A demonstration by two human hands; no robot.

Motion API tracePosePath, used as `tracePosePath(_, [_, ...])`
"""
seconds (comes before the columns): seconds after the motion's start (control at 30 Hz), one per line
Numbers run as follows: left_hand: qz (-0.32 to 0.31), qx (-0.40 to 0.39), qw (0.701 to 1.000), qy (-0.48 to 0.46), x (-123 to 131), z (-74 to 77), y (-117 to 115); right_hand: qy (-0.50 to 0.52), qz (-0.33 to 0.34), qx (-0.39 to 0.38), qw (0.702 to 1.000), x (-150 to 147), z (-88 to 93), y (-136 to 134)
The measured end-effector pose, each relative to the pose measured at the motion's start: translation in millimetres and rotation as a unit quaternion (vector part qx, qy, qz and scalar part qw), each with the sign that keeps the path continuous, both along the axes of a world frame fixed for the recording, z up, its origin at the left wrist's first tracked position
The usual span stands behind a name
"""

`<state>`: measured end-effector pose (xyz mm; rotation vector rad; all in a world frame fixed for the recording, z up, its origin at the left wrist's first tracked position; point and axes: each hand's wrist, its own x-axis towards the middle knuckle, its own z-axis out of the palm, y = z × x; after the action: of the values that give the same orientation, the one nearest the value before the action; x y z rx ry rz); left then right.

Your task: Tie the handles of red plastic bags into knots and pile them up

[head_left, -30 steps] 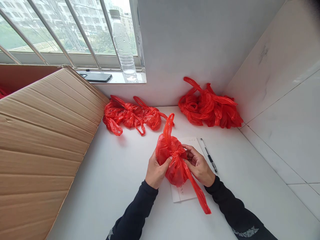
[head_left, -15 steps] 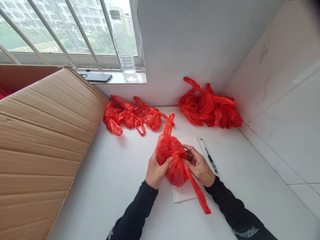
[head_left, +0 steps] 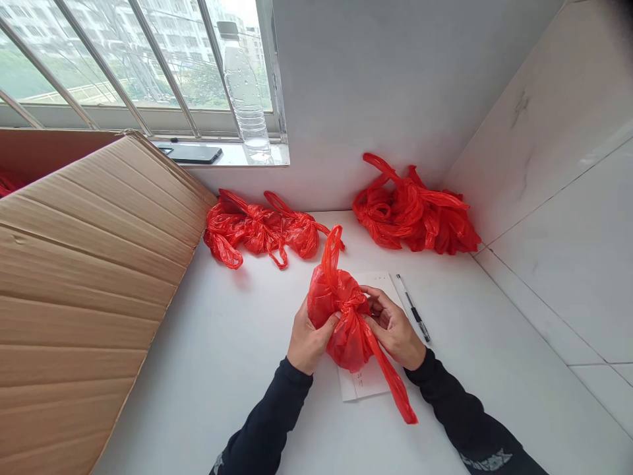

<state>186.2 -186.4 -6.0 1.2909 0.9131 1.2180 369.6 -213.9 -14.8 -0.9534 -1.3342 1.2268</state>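
A red plastic bag [head_left: 346,333], knotted in the middle, is held between both hands above a sheet of paper [head_left: 373,382]. One handle loop sticks up from the knot and the other hangs down toward me. My left hand [head_left: 310,335] grips its left side, thumb pressed near the knot and fingers hidden behind. From the right, my right hand [head_left: 395,330] pinches the bag beside the knot with curled fingers. What the bag contains cannot be made out. Part of the paper is covered by the bag.
A black-and-clear pen [head_left: 414,310] lies right of the paper. Several knotted red bags [head_left: 262,227] rest against the back wall, with a heap of red bags [head_left: 415,211] farther right. An open cardboard box [head_left: 93,277] stands left. The windowsill holds a bottle [head_left: 246,92] and a phone [head_left: 192,154].
The bag's upright loop has tipped slightly to the left, and the bag has shifted a tiny bit. Both hands keep their hold in nearly the same place.
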Motion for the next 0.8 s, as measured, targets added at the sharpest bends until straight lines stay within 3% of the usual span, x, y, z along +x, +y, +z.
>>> tracePosePath(0.8, [0.012,-0.004,1.000,-0.006,2.3,6.0,-0.8,-0.015,0.002,-0.007,1.000,1.8,4.1,-2.5])
